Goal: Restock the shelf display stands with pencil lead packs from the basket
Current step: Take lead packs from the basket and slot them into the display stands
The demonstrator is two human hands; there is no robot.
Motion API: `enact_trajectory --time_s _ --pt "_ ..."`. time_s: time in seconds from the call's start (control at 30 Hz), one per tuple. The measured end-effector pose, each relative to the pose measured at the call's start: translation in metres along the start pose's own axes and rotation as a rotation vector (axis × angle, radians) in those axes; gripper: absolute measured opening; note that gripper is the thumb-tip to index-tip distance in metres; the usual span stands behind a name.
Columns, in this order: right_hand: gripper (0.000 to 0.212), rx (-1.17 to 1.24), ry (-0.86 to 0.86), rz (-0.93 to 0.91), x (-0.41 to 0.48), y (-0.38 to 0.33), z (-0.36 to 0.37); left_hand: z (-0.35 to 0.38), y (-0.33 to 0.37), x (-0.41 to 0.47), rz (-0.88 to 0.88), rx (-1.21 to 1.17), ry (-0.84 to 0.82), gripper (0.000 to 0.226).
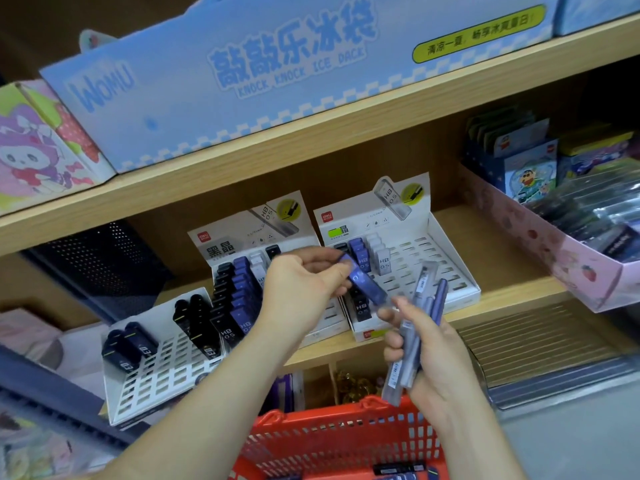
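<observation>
Mid-restock: both hands full of lead packs, in front of the stands

The left hand pinches one blue pack just in front of the right stand, which has blue, white and black packs along its left edge. The right hand grips a bundle of packs above the red basket; a few more packs lie inside it. The middle stand holds black and blue rows, and the left stand some black ones.
</observation>
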State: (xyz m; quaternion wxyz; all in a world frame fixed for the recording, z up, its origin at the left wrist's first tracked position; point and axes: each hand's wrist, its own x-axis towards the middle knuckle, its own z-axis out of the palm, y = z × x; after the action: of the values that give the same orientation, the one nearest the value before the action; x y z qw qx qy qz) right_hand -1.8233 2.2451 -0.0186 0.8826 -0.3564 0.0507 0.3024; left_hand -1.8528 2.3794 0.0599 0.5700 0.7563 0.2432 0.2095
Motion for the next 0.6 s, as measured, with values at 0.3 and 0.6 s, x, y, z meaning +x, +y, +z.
enact_trajectory --time_s 0.3,0.6 --pt "0.023 0.133 0.099 -0.004 0.005 -0.007 -0.008 0.025 -0.006 0.046 0.15 0.46 0.001 0.016" --pt "0.01 0.164 0.135 0.008 0.002 -0.008 -0.008 0.032 -0.011 0.057 0.183 0.673 0.013 0.02"
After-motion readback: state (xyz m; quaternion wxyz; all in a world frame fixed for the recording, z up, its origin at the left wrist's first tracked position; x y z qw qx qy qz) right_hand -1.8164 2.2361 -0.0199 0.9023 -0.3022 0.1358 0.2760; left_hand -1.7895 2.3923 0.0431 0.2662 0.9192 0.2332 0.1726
